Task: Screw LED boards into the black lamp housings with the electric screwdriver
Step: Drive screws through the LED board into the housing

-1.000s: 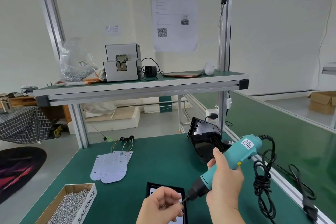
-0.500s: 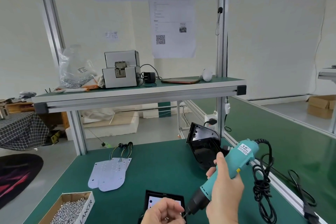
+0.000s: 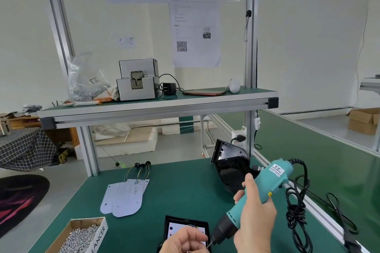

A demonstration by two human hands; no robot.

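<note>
The right hand (image 3: pixel 257 224) has its grip clamped around the teal electric screwdriver (image 3: pixel 273 178), bit angled down and left. The left hand (image 3: pixel 183 241) curls its fingers together at the bit's tip; whether that grip holds anything cannot be told. Both hover over a black lamp housing (image 3: pixel 170 222) lying flat at the near edge of the tabletop (image 3: pixel 181 191), with an LED board (image 3: pixel 174 230) inside. A second housing (image 3: pixel 230 168) stands behind; spare boards (image 3: pixel 123 197) lie to the left.
</note>
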